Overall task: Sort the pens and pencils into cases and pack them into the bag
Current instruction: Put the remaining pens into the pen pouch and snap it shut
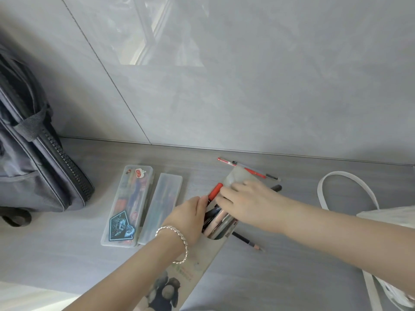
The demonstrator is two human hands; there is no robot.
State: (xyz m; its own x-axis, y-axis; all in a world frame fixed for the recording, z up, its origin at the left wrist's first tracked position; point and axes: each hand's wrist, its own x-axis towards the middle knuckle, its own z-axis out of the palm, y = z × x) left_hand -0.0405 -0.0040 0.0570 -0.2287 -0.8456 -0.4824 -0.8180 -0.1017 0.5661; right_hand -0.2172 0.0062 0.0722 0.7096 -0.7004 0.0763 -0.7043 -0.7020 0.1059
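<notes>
At far left we see the backpack (33, 153) standing against the wall, its zip facing us. Just beside it lie two clear plastic cases touching side by side, the stickered case (126, 205) and the plain case (161, 203), both closed with pens showing through.

Next comes our left hand (190, 217), fingers curled round the near edge of the soft pouch (208, 250) to hold its mouth open, thumb touching the red marker (215, 191) that pokes out of it. Our right hand (242, 200) lies over the pouch's far end with fingers stretched out, pressing on the pens inside. We cannot tell if it pinches anything underneath.

We judge we are filling this third case. A red pen (247, 169), a black pen (276, 187) and a pencil (249, 242) lie loose around it, so next we must seat the marker, gather those, and close up. A white tote (381, 216) sits at far right.
</notes>
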